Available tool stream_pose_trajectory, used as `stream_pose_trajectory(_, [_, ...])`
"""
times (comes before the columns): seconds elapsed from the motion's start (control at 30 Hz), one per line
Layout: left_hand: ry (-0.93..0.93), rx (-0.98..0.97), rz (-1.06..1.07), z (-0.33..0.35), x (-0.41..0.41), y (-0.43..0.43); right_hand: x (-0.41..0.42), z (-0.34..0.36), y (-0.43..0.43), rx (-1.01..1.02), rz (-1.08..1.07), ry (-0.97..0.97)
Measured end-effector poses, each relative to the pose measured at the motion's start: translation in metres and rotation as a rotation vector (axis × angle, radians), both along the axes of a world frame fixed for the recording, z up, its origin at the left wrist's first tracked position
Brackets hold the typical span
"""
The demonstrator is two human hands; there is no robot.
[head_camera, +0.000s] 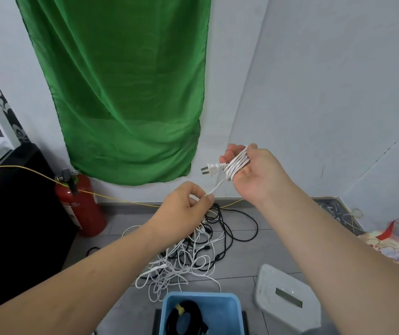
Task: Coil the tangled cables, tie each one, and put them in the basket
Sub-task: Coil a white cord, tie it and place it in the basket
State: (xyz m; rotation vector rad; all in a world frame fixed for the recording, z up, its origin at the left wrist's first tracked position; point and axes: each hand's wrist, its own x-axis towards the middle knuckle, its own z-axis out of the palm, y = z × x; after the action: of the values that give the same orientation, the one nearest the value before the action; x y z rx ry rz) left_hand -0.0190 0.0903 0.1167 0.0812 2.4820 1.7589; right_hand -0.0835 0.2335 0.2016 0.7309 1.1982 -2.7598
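Right hand [254, 175] grips the white coil [237, 165]; left hand [184, 206] pinches its strand [216, 187], seemingly clear above the tangle [193, 257].

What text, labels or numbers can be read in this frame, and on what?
No text is legible.
Fire extinguisher: side label, too blurred to read.
Red-handled bag: print, too blurred to read.
White box: grey plate, no text visible.
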Motion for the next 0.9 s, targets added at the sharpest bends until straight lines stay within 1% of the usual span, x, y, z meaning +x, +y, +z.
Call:
stream_pose_trajectory(0.07, [-0.054, 0.066, 0.099, 0.002, -0.001, -0.002, -0.002, -0.002, 0.001, 0.016, -0.020, -0.006])
stream_pose_trajectory(0.2, [-0.218, 0.269, 0.152, -0.003, -0.005, -0.006, -0.002, -0.007, 0.002, -0.009, -0.010, 0.024])
stream_pose_trajectory(0.3, [-0.406, 0.488, 0.190, -0.008, -0.008, -0.005, 0.000, -0.008, 0.004, -0.022, 0.029, 0.070])
stream_pose_trajectory(0.4, [-0.569, 0.717, 0.232, -0.007, -0.014, -0.007, 0.003, -0.008, 0.003, 0.040, 0.119, 0.122])
stream_pose_trajectory(0.47, [-0.571, 0.793, 0.268, -0.007, -0.021, -0.010, 0.004, -0.008, 0.002, 0.087, 0.157, 0.151])
stream_pose_trajectory(0.57, [-0.448, 0.818, 0.385, -0.006, -0.031, -0.020, 0.006, -0.006, 0.005, 0.184, 0.210, 0.108])
stream_pose_trajectory(0.63, [-0.420, 0.839, 0.385, -0.003, -0.034, -0.025, 0.008, -0.008, 0.008, 0.340, 0.261, 0.043])
stream_pose_trajectory(0.67, [-0.420, 0.881, 0.366, -0.002, -0.035, -0.027, 0.010, -0.009, 0.008, 0.434, 0.318, 0.013])
stream_pose_trajectory(0.73, [-0.410, 0.964, 0.329, 0.001, -0.036, -0.030, 0.016, -0.013, 0.006, 0.568, 0.495, -0.040])
stream_pose_trajectory(0.8, [-0.381, 0.949, 0.324, 0.002, -0.039, -0.033, 0.021, -0.016, 0.003, 0.628, 0.663, -0.072])
stream_pose_trajectory(0.9, [-0.344, 0.857, 0.393, 0.000, -0.042, -0.038, 0.024, -0.017, 0.001, 0.645, 0.751, -0.098])
